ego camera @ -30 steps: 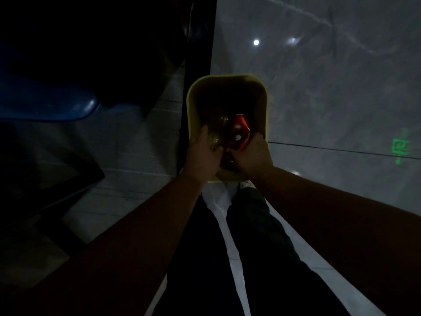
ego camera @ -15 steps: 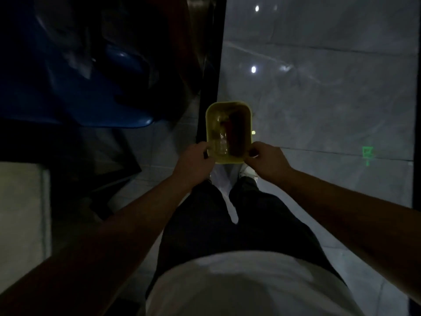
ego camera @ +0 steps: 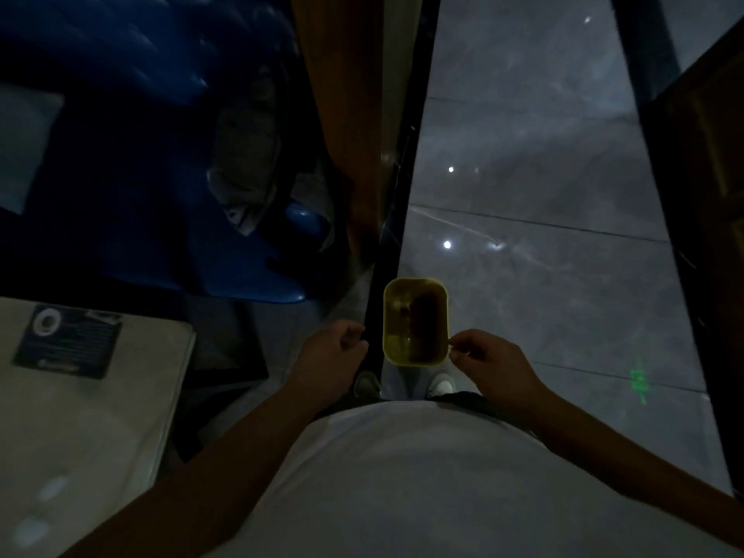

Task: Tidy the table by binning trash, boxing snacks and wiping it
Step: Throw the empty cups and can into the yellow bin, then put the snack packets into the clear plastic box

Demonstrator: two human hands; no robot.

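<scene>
A yellow bin (ego camera: 443, 316) stands on the grey floor in front of my feet, seen from straight above. Dark trash lies inside it, and a pale clear piece sits at its left; the scene is too dim to tell more. My left hand (ego camera: 331, 352) hovers just left of the bin, fingers curled and holding nothing. My right hand (ego camera: 485, 358) hovers at the bin's right rim, thumb and fingertips pinched together, also with nothing in it. Neither hand touches the bin.
A white table (ego camera: 84, 428) with a dark printed card (ego camera: 68, 340) fills the lower left. A blue chair (ego camera: 169, 187) stands behind it. A black post (ego camera: 396, 203) runs down to the bin's left side. Tiled floor (ego camera: 543, 235) spreads to the right.
My hands dropped the red packet and clear trash into the bin a second ago, then came off its rim. My head has risen, so the bin looks smaller.
</scene>
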